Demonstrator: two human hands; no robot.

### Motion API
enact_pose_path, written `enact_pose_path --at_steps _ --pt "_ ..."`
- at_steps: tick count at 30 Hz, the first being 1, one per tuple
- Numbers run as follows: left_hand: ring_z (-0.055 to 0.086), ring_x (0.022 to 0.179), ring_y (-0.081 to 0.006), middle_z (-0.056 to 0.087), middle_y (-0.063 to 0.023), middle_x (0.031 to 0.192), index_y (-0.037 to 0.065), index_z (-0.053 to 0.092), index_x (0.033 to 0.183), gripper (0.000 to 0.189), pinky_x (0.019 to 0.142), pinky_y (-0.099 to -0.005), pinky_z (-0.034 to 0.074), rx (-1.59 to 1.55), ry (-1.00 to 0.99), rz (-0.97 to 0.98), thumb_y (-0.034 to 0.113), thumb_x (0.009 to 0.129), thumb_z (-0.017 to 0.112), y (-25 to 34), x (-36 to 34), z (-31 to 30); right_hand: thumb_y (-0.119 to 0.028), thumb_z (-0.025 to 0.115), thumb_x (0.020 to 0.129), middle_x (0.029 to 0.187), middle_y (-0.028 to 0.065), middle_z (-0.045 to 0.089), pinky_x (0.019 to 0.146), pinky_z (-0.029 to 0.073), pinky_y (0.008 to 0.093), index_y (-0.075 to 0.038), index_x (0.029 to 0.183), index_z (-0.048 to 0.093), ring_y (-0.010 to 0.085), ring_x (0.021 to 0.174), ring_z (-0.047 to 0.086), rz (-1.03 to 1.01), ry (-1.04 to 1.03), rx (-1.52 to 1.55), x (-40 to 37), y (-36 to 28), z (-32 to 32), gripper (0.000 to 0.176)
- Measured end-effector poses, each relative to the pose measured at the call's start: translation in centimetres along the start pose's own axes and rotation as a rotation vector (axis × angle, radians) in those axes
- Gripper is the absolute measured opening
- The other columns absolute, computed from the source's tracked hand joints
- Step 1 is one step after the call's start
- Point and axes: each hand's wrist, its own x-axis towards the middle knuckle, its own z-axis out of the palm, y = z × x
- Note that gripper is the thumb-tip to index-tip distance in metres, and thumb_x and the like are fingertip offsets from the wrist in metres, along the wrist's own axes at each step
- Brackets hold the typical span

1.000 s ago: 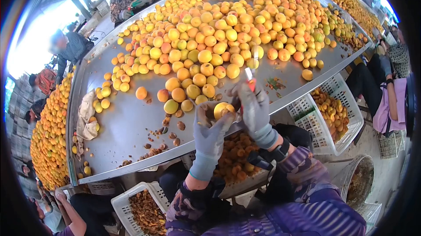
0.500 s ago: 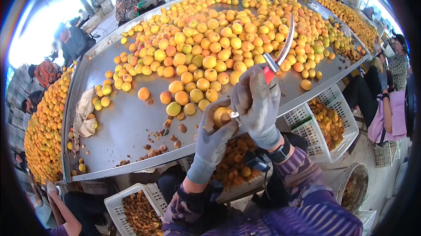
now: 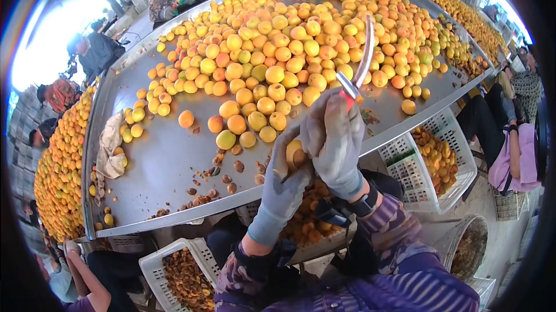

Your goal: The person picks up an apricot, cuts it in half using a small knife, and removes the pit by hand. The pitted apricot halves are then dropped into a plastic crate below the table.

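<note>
My left hand [image 3: 279, 193], in a grey glove, is closed around an orange-yellow apricot [image 3: 294, 155], which shows between thumb and fingers. Pressed up against it is my right hand [image 3: 337, 144], also gloved and wrapped round the red handle of a knife [image 3: 366, 60]. The knife's curved metal blade points up and away from me; its lower end is hidden between the hands. Both hands are over the near edge of a metal table [image 3: 156, 167]. Beyond them lies a large heap of whole apricots [image 3: 260, 74].
Pits and scraps [image 3: 200, 201] lie along the table's near edge, and a cloth [image 3: 110, 147] rests at its left. Crates of apricot pieces stand at lower left [image 3: 188, 277] and right [image 3: 431, 161]. A bucket [image 3: 466, 248] is at lower right. Other people sit around.
My right hand has moved left and closer against my left hand, and the blade has swung left with it. The silvery tip at the apricot is now hidden. The view has shifted slightly.
</note>
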Motion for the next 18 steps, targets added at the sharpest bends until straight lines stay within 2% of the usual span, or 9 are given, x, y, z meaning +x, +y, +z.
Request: enact_pose_path --at_steps 1,2,4,7,9,13,15,16,18 --pt "0.050 0.109 -0.0166 0.051 -0.0097 0.121 0.001 0.043 0.131 0.054 0.097 -0.0292 0.038 0.000 -0.002 -0.001 0.001 0.079 0.057 0.2 0.0 0.1 -0.040 0.050 0.098 0.066 -0.0010 0.047 0.040 0.030 0.0205 -0.006 0.090 0.049 0.0043 0.042 0.037 -0.052 0.013 -0.141 0.4 -0.2 0.0 0.035" --pt "0.048 0.113 -0.0179 0.049 -0.0106 0.125 0.001 0.039 0.135 0.058 0.099 -0.0301 0.037 0.008 -0.034 0.057 -0.001 0.080 0.056 0.5 0.1 0.4 -0.040 0.050 0.098 0.066 -0.0010 0.047 0.040 0.030 0.0205 -0.006 0.090 0.049 0.0043 0.042 0.037 -0.055 0.015 -0.141 0.6 -0.3 -0.1 0.035" --pt "0.046 0.118 -0.0192 0.047 -0.0116 0.128 0.001 0.035 0.139 0.063 0.102 -0.0310 0.035 0.019 -0.070 0.113 -0.003 0.080 0.055 0.3 0.3 0.4 -0.046 0.047 0.098 0.057 -0.0034 0.038 0.039 0.027 0.0210 -0.008 0.086 0.048 0.0041 0.042 0.032 0.108 0.108 0.069 0.7 -0.3 -0.2 0.039" --pt "0.042 0.124 -0.0203 0.042 -0.0137 0.134 0.001 0.030 0.143 0.068 0.105 -0.0312 0.032 0.167 -0.102 0.269 -0.006 0.080 0.053 -1.1 0.7 0.0 -0.049 0.046 0.097 0.054 -0.0050 0.031 0.039 0.024 0.0223 -0.011 0.083 0.046 0.0049 0.042 0.026 0.232 0.223 0.175 1.1 -0.2 -0.5 0.041" --pt "0.040 0.128 -0.0193 0.041 -0.0119 0.138 0.001 0.027 0.144 0.066 0.106 -0.0332 0.033 0.114 -0.121 0.246 0.015 0.088 0.060 -1.3 0.8 0.4 -0.052 0.047 0.096 0.055 -0.0060 0.028 0.040 0.022 0.0226 -0.013 0.083 0.046 0.0053 0.042 0.024 0.289 0.229 0.255 1.5 -0.2 -1.0 0.041" --pt "0.039 0.129 -0.0196 0.042 -0.0129 0.138 0.000 0.030 0.143 0.064 0.108 -0.0341 0.030 0.168 -0.127 0.257 0.023 0.092 0.059 -1.2 1.0 0.6 -0.054 0.049 0.094 0.056 -0.0070 0.024 0.040 0.019 0.0230 -0.015 0.082 0.046 0.0056 0.043 0.022 0.368 0.243 0.405 2.1 0.8 -2.4 0.040" --pt "0.051 0.115 -0.0182 0.052 -0.0115 0.125 -0.001 0.039 0.138 0.054 0.095 -0.0315 0.043 0.231 -0.037 0.286 0.028 0.095 0.055 -1.7 1.2 0.1 -0.053 0.050 0.094 0.054 -0.0063 0.026 0.040 0.021 0.0232 -0.014 0.082 0.046 0.0064 0.042 0.024 0.349 0.266 0.415 2.3 0.8 -2.6 0.041" --pt "0.051 0.115 -0.0182 0.052 -0.0115 0.125 -0.001 0.039 0.138 0.054 0.095 -0.0315 0.043 0.231 -0.037 0.286 0.028 0.095 0.055 -1.8 1.1 0.0 -0.052 0.051 0.094 0.053 -0.0055 0.028 0.040 0.024 0.0235 -0.013 0.081 0.046 0.0072 0.042 0.026 0.332 0.285 0.417 2.4 0.7 -2.6 0.041" --pt "0.061 0.085 -0.0140 0.062 -0.0094 0.103 -0.001 0.050 0.128 0.042 0.070 -0.0262 0.050 -0.350 -0.031 -0.088 0.029 0.098 0.052 -2.0 0.6 -0.3 -0.049 0.053 0.094 0.053 -0.0052 0.029 0.039 0.024 0.0240 -0.012 0.082 0.047 0.0074 0.041 0.027 0.339 0.301 0.349 2.6 0.2 -2.8 0.040"
